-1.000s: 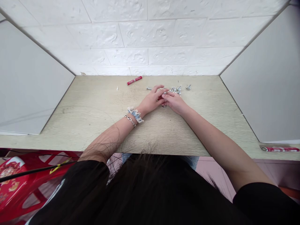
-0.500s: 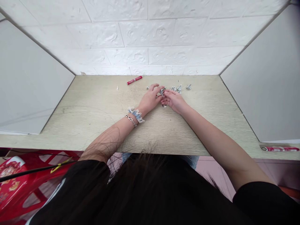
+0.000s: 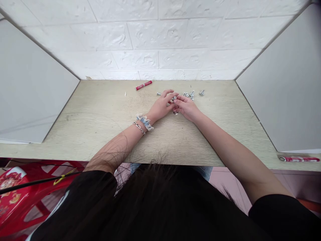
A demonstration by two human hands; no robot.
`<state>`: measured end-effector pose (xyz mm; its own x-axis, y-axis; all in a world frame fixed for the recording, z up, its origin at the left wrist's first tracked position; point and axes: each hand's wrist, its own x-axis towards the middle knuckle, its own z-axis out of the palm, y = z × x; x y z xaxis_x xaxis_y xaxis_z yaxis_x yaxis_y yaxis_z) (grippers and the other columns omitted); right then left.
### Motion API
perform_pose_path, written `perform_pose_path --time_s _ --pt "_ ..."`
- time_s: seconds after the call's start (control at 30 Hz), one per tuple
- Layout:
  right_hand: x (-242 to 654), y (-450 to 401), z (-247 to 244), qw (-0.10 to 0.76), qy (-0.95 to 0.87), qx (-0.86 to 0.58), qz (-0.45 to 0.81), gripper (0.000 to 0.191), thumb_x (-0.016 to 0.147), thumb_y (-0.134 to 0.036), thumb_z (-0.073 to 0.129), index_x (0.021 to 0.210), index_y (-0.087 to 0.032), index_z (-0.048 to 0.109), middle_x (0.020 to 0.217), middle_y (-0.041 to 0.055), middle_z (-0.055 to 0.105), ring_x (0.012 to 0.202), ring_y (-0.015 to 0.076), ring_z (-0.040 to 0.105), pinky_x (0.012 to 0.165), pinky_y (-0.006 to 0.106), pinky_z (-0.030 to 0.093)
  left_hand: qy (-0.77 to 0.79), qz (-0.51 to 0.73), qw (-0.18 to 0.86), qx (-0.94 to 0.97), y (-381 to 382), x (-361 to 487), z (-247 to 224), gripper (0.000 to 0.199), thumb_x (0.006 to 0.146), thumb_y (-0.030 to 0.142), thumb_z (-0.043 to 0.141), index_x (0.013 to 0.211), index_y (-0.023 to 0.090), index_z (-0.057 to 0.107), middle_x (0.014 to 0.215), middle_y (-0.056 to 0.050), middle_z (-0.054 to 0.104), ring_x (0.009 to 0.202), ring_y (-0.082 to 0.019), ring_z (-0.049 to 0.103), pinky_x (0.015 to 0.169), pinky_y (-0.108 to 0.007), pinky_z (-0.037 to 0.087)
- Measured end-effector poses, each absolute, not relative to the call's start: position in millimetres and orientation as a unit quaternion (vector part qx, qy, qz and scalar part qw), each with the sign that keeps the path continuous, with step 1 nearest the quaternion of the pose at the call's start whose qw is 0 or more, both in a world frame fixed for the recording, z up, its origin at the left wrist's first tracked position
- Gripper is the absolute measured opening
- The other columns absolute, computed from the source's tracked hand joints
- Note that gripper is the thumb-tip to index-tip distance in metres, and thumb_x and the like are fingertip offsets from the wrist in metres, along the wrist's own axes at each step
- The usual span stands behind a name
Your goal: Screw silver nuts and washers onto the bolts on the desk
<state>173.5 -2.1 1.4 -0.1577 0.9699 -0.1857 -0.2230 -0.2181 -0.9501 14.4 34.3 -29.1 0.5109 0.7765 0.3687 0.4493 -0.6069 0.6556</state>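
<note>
Between my two hands is a small silvery metal piece (image 3: 174, 98), like a bolt with a washer. My left hand (image 3: 163, 104) bends its fingers around the left side of this piece. From the right, the fingertips of my right hand (image 3: 186, 107) pinch it. A round shiny metal piece (image 3: 176, 113) shows just below the fingertips. Several bolts with washers (image 3: 192, 95) lie close together beyond my right hand, with another bolt (image 3: 202, 92) to their right. One small bolt (image 3: 158, 94) lies left of my left fingers.
A red tube (image 3: 143, 85) lies near the white brick wall (image 3: 145, 60), and a second red tube (image 3: 299, 159) at the table's right front. Grey panels (image 3: 32, 83) flank the table (image 3: 100, 110). A red stool (image 3: 25, 201) stands lower left.
The metal piece between my fingers has turned, and its flat round part now faces up. My left fingers have shifted slightly, showing more of the small bolt beside them.
</note>
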Motion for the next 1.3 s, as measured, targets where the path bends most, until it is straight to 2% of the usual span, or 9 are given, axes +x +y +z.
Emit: perform_pose_path --time_s 0.13,0.23,0.53,0.73,0.83,0.97,1.1,1.17,1.3 --pt "176 3 -9 0.449 -0.471 -0.440 0.619 0.010 0.084 -0.021 0.075 0.080 -0.018 0.066 0.066 -0.0033 0.065 0.056 0.0073 0.054 0.053 0.022 0.043 0.350 0.313 0.219 0.855 31 16 -25 0.042 0.097 0.017 0.063 0.138 0.022 0.064 0.153 -0.013 0.052 0.133 -0.024 0.060 0.116 -0.041 0.053" --pt "177 7 -16 0.426 -0.504 -0.455 0.598 0.016 0.083 -0.024 0.075 0.073 -0.017 0.065 0.060 -0.0024 0.061 0.055 0.0084 0.051 0.055 0.024 0.042 0.336 0.304 0.213 0.866 30 16 -25 0.042 0.095 0.016 0.063 0.137 0.023 0.065 0.152 -0.012 0.052 0.138 -0.027 0.057 0.120 -0.044 0.050" --pt "176 4 -8 0.435 -0.461 -0.433 0.641 0.015 0.083 -0.020 0.077 0.075 -0.017 0.064 0.063 -0.0023 0.060 0.056 0.0087 0.050 0.055 0.025 0.040 0.360 0.304 0.215 0.856 31 17 -27 0.042 0.096 0.018 0.062 0.137 0.025 0.065 0.155 -0.011 0.050 0.135 -0.027 0.059 0.117 -0.044 0.052" --pt "177 2 -5 0.461 -0.401 -0.435 0.662 0.015 0.077 -0.019 0.084 0.081 -0.016 0.070 0.083 0.0010 0.073 0.070 0.0085 0.063 0.063 0.022 0.052 0.394 0.322 0.214 0.834 33 17 -29 0.042 0.096 0.017 0.063 0.138 0.023 0.064 0.152 -0.012 0.053 0.133 -0.025 0.060 0.117 -0.043 0.052" --pt "178 2 -4 0.469 -0.385 -0.441 0.661 0.011 0.081 -0.019 0.082 0.083 -0.016 0.072 0.085 0.0026 0.074 0.071 0.0090 0.064 0.067 0.023 0.053 0.396 0.334 0.227 0.825 34 17 -30 0.040 0.097 0.018 0.064 0.136 0.024 0.065 0.151 -0.011 0.054 0.124 -0.022 0.065 0.111 -0.040 0.056" --pt "177 0 2 0.472 -0.362 -0.458 0.661 0.009 0.092 -0.012 0.069 0.083 -0.015 0.070 0.074 0.0020 0.071 0.066 0.0088 0.064 0.067 0.023 0.053 0.406 0.350 0.254 0.805 36 18 -31 0.041 0.096 0.017 0.063 0.137 0.022 0.064 0.151 -0.012 0.052 0.110 -0.017 0.069 0.104 -0.036 0.060" --pt "177 0 3 0.472 -0.352 -0.472 0.656 0.015 0.095 -0.010 0.063 0.082 -0.016 0.064 0.069 -0.0001 0.068 0.062 0.0079 0.062 0.064 0.022 0.052 0.400 0.351 0.265 0.804 36 18 -31 0.042 0.096 0.016 0.062 0.137 0.020 0.063 0.150 -0.013 0.053 0.109 -0.016 0.069 0.103 -0.035 0.060" --pt "177 1 -1 0.471 -0.372 -0.461 0.654 0.011 0.092 -0.015 0.069 0.083 -0.017 0.063 0.073 -0.0002 0.068 0.065 0.0083 0.062 0.066 0.022 0.052 0.389 0.350 0.262 0.811 35 17 -31 0.042 0.097 0.015 0.060 0.138 0.020 0.063 0.150 -0.012 0.053 0.111 -0.017 0.069 0.103 -0.035 0.060" --pt "177 4 -9 0.462 -0.432 -0.429 0.645 0.019 0.082 -0.023 0.081 0.084 -0.019 0.062 0.078 -0.0010 0.066 0.069 0.0097 0.058 0.062 0.024 0.048 0.372 0.343 0.229 0.832 34 17 -30 0.043 0.095 0.013 0.061 0.138 0.018 0.064 0.148 -0.014 0.055 0.128 -0.022 0.063 0.110 -0.036 0.056"
